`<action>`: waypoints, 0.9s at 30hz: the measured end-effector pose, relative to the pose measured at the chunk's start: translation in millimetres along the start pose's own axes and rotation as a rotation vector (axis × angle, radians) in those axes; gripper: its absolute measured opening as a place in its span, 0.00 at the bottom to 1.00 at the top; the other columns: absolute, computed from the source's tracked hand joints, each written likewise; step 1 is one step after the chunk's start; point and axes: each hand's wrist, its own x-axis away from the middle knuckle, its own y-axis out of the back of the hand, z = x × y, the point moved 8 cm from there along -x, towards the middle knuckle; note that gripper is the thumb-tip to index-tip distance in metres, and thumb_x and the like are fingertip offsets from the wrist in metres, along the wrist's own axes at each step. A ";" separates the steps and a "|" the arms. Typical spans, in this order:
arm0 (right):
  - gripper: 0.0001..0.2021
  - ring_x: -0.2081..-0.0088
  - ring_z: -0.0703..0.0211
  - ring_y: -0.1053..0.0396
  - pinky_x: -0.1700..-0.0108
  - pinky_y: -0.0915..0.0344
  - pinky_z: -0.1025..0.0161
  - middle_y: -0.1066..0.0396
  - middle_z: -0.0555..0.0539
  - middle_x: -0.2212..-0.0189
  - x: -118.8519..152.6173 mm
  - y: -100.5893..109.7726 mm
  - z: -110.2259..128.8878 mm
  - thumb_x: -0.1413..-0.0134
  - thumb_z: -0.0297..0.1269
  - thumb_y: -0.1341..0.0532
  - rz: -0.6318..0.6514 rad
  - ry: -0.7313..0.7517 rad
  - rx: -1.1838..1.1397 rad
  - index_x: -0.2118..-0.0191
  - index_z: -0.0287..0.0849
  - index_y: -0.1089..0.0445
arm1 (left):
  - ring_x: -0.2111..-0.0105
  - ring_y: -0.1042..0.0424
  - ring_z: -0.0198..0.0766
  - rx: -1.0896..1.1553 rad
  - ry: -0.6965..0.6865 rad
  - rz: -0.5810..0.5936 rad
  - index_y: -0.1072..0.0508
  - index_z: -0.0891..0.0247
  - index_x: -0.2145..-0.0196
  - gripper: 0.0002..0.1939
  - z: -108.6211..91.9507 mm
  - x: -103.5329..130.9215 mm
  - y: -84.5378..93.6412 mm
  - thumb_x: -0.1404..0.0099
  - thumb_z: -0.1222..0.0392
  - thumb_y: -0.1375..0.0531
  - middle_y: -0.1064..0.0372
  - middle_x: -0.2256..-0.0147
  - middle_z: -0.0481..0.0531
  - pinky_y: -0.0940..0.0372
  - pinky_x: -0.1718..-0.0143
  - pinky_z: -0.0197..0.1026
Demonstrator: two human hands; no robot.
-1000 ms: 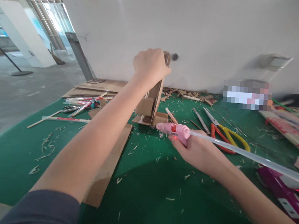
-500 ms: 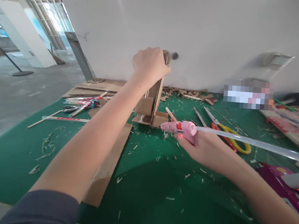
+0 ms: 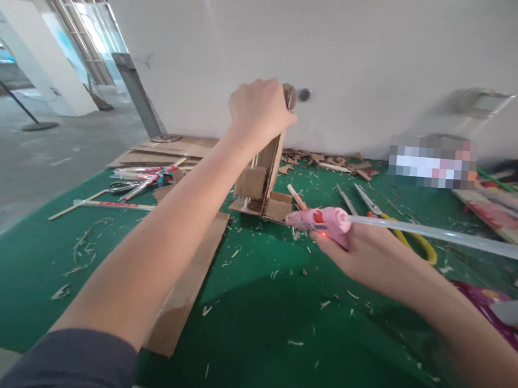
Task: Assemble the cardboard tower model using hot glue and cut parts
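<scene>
My left hand [image 3: 261,107] is closed round the upper part of an upright cardboard structure [image 3: 271,159], whose top partly shows beside my thumb. Low on the structure a small cardboard box shape and flat flaps stick out near the tabletop. My right hand [image 3: 357,249] grips a pink glue gun [image 3: 318,219], its nozzle pointing left, close to the flap at the structure's base. Whether the nozzle touches the flap I cannot tell. A long clear glue stick [image 3: 439,233] runs out of the gun's back to the right.
Scissors with yellow handles [image 3: 423,246] lie behind my right hand. Cardboard scraps [image 3: 333,163] are heaped along the white wall panel [image 3: 341,57]. A flat cardboard sheet [image 3: 188,296] lies under my left forearm. Wrapped sticks [image 3: 114,205] are at left, and a purple object [image 3: 479,298] is at right.
My right hand has drawn the glue gun slightly to the right, away from the structure's base. My left hand keeps its hold, nearly still.
</scene>
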 end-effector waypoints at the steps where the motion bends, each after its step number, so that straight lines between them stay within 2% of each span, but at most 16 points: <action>1: 0.14 0.83 0.65 0.42 0.79 0.47 0.65 0.38 0.53 0.84 -0.1 0.5 0.0 0.39 0.41 0.49 0.005 0.011 0.006 0.63 0.44 0.28 | 0.54 0.31 0.57 0.039 -0.021 -0.016 0.25 0.55 0.63 0.14 0.1 -1.2 -0.9 0.49 0.54 0.36 0.25 0.67 0.57 0.36 0.60 0.49; 6: 0.14 0.80 0.65 0.38 0.75 0.43 0.65 0.31 0.52 0.78 -0.6 2.4 1.4 0.38 0.41 0.50 0.036 0.038 0.033 0.63 0.44 0.28 | 0.57 0.30 0.57 0.168 -0.078 -0.042 0.26 0.56 0.69 0.09 5.0 -8.5 -8.2 0.51 0.58 0.35 0.26 0.71 0.56 0.37 0.62 0.49; 10: 0.14 0.76 0.62 0.34 0.72 0.40 0.64 0.29 0.51 0.77 0.5 3.0 1.0 0.39 0.40 0.50 0.044 0.030 0.026 0.60 0.45 0.28 | 0.55 0.31 0.58 0.244 -0.086 0.009 0.27 0.57 0.70 0.07 8.3 -12.9 -16.2 0.50 0.58 0.36 0.27 0.72 0.56 0.37 0.61 0.51; 13: 0.13 0.73 0.60 0.32 0.70 0.38 0.64 0.27 0.51 0.75 1.1 3.2 -0.5 0.39 0.40 0.50 0.042 0.027 0.006 0.58 0.48 0.29 | 0.54 0.32 0.60 0.265 -0.086 0.001 0.28 0.58 0.71 0.07 12.7 -17.1 -19.3 0.50 0.59 0.35 0.28 0.71 0.57 0.37 0.59 0.54; 20: 0.13 0.74 0.60 0.33 0.70 0.38 0.64 0.26 0.51 0.71 2.2 3.0 -6.6 0.40 0.40 0.49 0.024 -0.015 -0.034 0.59 0.50 0.28 | 0.53 0.33 0.60 0.358 -0.210 -0.056 0.27 0.57 0.71 0.07 18.0 -26.9 -24.0 0.49 0.58 0.34 0.28 0.72 0.55 0.38 0.57 0.55; 24: 0.11 0.78 0.64 0.35 0.72 0.38 0.66 0.26 0.53 0.71 2.0 5.5 -6.6 0.41 0.40 0.47 0.027 -0.040 -0.090 0.59 0.50 0.28 | 0.51 0.34 0.62 0.331 -0.170 -0.069 0.28 0.58 0.72 0.08 20.1 -25.6 -22.3 0.50 0.59 0.33 0.28 0.71 0.56 0.39 0.55 0.56; 27: 0.11 0.78 0.64 0.36 0.73 0.38 0.66 0.29 0.53 0.75 2.0 8.3 -8.8 0.42 0.41 0.46 0.021 -0.037 -0.125 0.60 0.49 0.27 | 0.51 0.35 0.62 0.319 -0.132 -0.030 0.28 0.59 0.71 0.08 21.0 -24.0 -23.0 0.49 0.56 0.34 0.27 0.68 0.57 0.39 0.55 0.55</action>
